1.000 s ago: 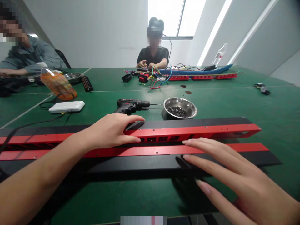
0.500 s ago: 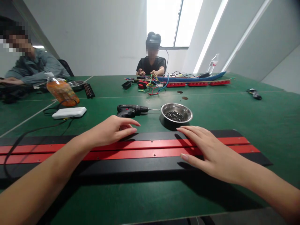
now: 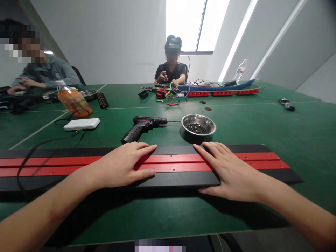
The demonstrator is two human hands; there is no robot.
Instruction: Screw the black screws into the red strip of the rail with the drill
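Observation:
A long black board with two red strips lies across the table in front of me. My left hand rests on its top, fingers and thumb spread, with the fingertips near the far edge. Farther right, my right hand spans the board's width. Its fingers reach the far edge and its thumb lies against the near edge. Beyond my left hand a black cordless drill lies on its side, its long bit pointing right. A steel bowl holding small dark screws stands just past the board.
A green table carries everything. On the left are a white power bank with a black cable and an orange drink bottle. Two people sit beyond, one behind coloured wires and a long blue part.
Both hands have come down onto the board. The left thumb has spread away from its fingers, and the right thumb has moved to the near edge. The drill's handle now shows more fully.

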